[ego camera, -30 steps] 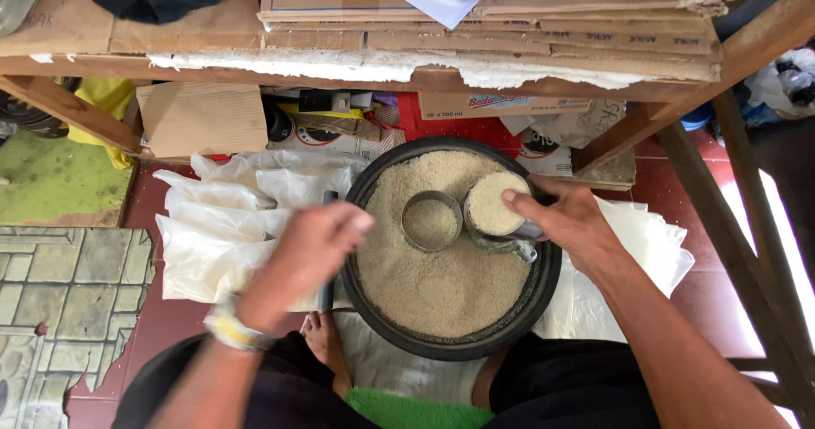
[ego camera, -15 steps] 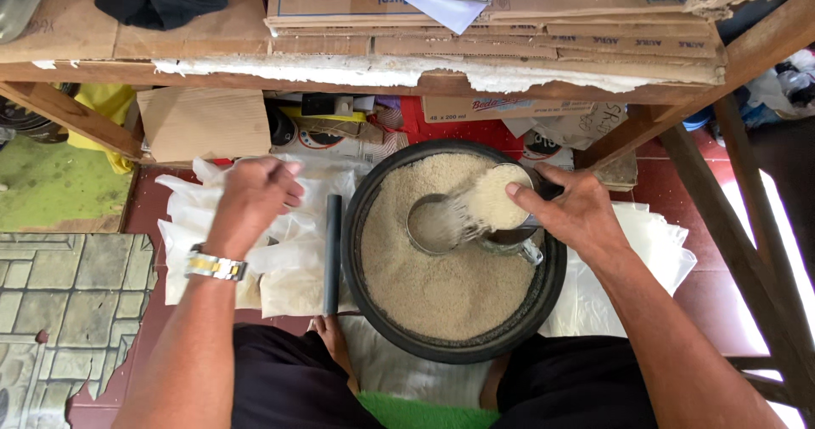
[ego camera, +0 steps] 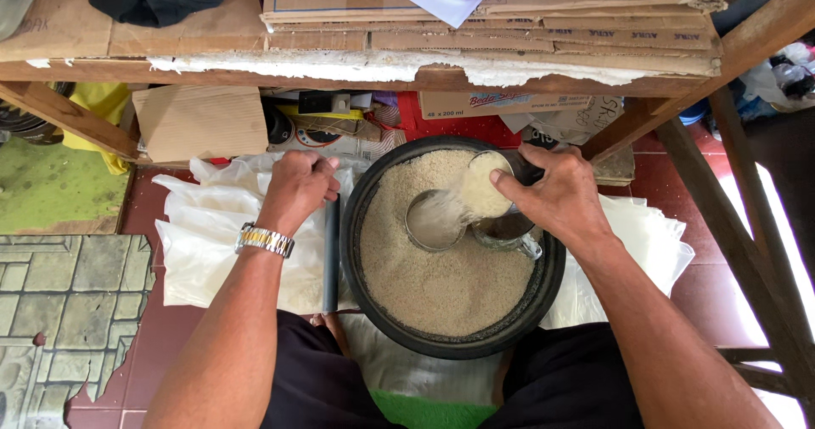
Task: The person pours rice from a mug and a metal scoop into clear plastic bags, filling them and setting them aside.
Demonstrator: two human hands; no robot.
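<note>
Right hand [ego camera: 556, 196] grips a tilted scoop [ego camera: 492, 183] pouring rice into the cup [ego camera: 435, 221]; left hand [ego camera: 297, 187] clutches bags [ego camera: 204, 225]; overtilting risks overflow

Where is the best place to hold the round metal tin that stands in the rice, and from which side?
Grip the metal tin by its rim, fingers coming from above: it stands upright and open-topped, its wall sunk in the rice, so only the rim is free.

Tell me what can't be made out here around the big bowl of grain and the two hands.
Head view only:
- Left hand: fist closed over the white plastic bags; what it grips is hidden.
- Tilted cup: its body is covered by the right hand.
- Round tin in the black bowl: pouring grain blurs its inside.
- Glass mug: mostly under the right hand.
</note>
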